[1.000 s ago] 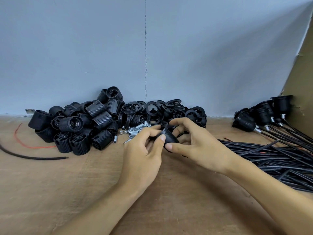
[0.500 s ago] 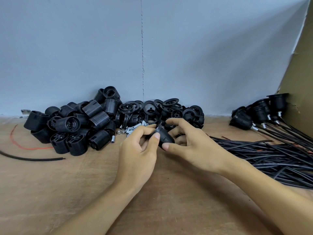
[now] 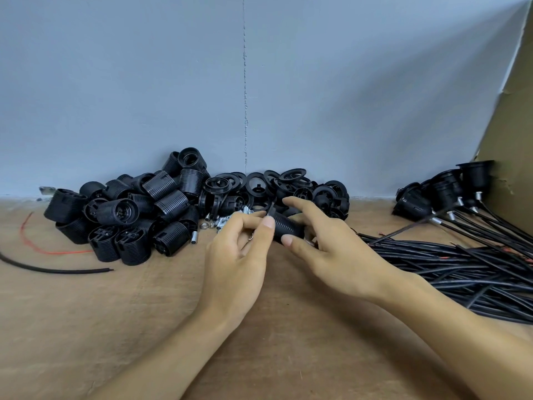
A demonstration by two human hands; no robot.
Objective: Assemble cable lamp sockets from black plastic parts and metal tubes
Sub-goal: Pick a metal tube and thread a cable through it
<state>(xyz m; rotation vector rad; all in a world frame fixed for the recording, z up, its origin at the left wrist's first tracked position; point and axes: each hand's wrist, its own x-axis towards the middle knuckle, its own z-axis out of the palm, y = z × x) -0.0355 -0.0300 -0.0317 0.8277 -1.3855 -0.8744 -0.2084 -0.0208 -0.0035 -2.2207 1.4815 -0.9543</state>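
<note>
My right hand (image 3: pixel 326 243) grips a ribbed black socket body (image 3: pixel 288 228) between thumb and fingers, a little above the table. At the body's left end stands a thin black ring (image 3: pixel 271 209), and my left hand (image 3: pixel 239 252) pinches it there with thumb and forefinger. A small metal piece shows inside my left palm, too hidden to name. Small metal tubes (image 3: pixel 223 222) lie just behind my left hand. A heap of black socket bodies (image 3: pixel 129 217) sits at the back left, and black rings and caps (image 3: pixel 277 186) are piled behind my hands.
Finished sockets on cables (image 3: pixel 450 192) lie at the back right, their black cables (image 3: pixel 461 264) spreading under my right forearm. A loose black wire (image 3: pixel 57 269) and a red wire (image 3: pixel 31 243) lie at the left. A cardboard panel (image 3: pixel 513 140) stands at the right.
Both hands stay together on the socket body. My right forefinger has lifted and straightened above the part, and my left thumb has shifted along its left end.
</note>
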